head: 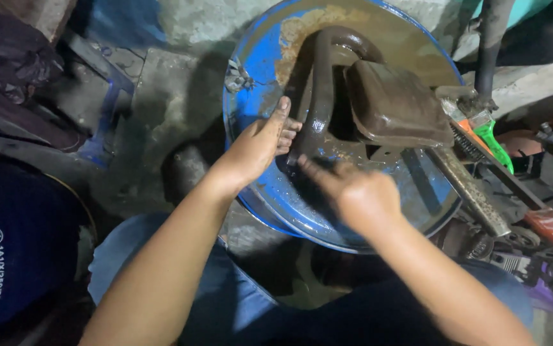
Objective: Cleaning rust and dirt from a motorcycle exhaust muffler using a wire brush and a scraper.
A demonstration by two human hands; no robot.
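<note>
A dark, oily bent metal pipe with a boxy metal body lies across the top of a blue drum. My left hand grips the near end of the pipe, thumb up along the drum's left side. My right hand is blurred, loosely closed, its forefinger stretched out and touching the pipe's lower end. Whether it holds anything small I cannot tell.
A rusty flat metal bar runs off the drum's right side. Red, green and purple tools and parts crowd the floor at right. Dark scrap and a black sack lie at left. My blue-trousered knees sit below the drum.
</note>
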